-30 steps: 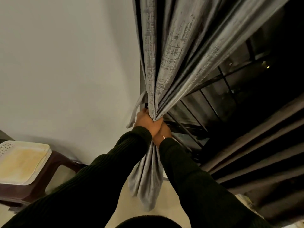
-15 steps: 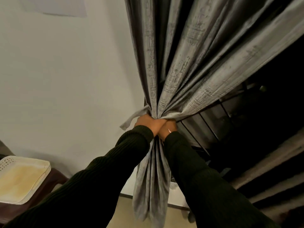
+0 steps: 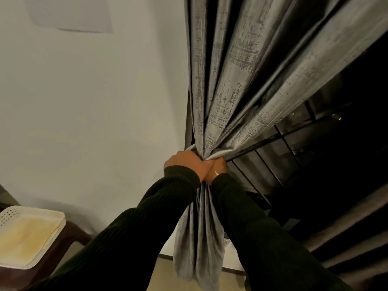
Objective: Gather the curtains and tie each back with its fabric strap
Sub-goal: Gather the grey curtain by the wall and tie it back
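Grey curtain [image 3: 247,85] hangs at the window's L edge, against the white wall [image 3: 94,112]. Folds fan down from upper R and converge to one tight waist, then drop as a narrow tail twd the floor. Long axis of the bundle approx vertical, tilted slightly R above the waist.

Both hands sit at the waist, pressed together, straight ahead at arm's reach. Left hand [image 3: 185,163]: knuckles up, fingers curled hard round the gathered cloth on the wall side. Right hand [image 3: 218,168]: fingers curled at the window side, mostly hidden behind the L hand; gripping cloth or strap, can't tell which.

Fabric strap [image 3: 192,147]: only a short pale band shows, just above the L hand and touching it, running twd the wall edge. L hand is nearer to it. Free ends not visible.

Arms: both dark sleeves extended fwd and up, forearms converging in a V, tail hanging between them.

Judgement: strap prob. being cinched; knot not visible, so tie-back not confirmed. Window grille [image 3: 283,143] dark behind.
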